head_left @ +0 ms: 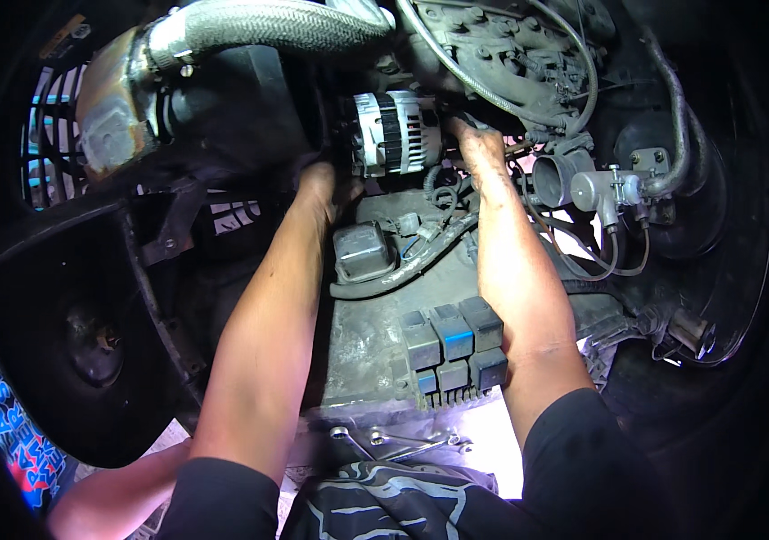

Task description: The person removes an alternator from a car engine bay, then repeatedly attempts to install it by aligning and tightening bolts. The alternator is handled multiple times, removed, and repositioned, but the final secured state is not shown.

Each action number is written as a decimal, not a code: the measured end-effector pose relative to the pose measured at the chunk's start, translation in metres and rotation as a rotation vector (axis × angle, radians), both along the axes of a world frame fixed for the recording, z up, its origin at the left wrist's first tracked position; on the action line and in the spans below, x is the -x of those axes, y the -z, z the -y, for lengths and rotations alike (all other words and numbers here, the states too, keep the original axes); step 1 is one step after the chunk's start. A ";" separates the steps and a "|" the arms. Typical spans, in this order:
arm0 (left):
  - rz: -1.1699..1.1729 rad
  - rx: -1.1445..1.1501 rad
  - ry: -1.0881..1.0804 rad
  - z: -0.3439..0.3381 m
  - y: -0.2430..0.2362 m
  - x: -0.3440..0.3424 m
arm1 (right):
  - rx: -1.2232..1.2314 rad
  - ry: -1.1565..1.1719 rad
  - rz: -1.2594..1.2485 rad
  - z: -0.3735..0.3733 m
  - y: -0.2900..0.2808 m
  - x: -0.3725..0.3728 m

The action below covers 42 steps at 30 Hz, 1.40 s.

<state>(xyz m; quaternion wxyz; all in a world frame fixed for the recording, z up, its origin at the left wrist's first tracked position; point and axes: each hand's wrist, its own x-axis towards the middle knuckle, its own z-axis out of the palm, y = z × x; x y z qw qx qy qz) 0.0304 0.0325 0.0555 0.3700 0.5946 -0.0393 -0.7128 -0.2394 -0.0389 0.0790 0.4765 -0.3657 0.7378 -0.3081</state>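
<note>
An alternator [391,133], silver with a dark band round its middle and slots in its casing, sits between my two hands deep in the engine bay. My right hand [479,148] is bent against its right end, its dirty fingers closed there and partly hidden. Below the alternator's left end, my left hand [328,187] reaches into shadow under a wide black duct [258,112]. Its fingers are lost in the dark, so I cannot see what they touch. Loose-looking wires and a connector [409,222] lie just below the alternator.
Between my forearms are a small dark box [362,250], a black hose [402,281] and a relay block [452,346]. Several wrenches [393,443] lie near my body. A braided hose [267,31] crosses above. Another person's forearm [123,495] shows at lower left. Metal valve fittings [596,191] stand right.
</note>
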 end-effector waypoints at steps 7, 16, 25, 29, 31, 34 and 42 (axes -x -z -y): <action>0.819 0.198 0.648 -0.048 -0.088 0.005 | -0.010 0.035 0.028 -0.002 -0.010 -0.004; 1.007 0.351 0.953 -0.056 -0.159 0.025 | 0.076 0.022 0.019 -0.001 -0.001 -0.001; 0.901 0.338 1.132 -0.058 -0.197 0.006 | 0.021 -0.021 -0.049 -0.004 -0.017 -0.006; 0.922 0.357 1.144 -0.059 -0.202 0.006 | 0.070 0.017 0.033 -0.006 -0.022 -0.008; 0.920 0.371 1.153 -0.058 -0.202 0.006 | 0.080 -0.003 0.009 -0.007 -0.023 -0.008; 0.923 0.389 1.150 -0.057 -0.203 0.006 | 0.088 -0.035 0.010 -0.008 -0.024 -0.007; 0.865 0.369 1.148 -0.056 -0.202 0.006 | 0.043 -0.021 0.034 -0.004 -0.017 -0.005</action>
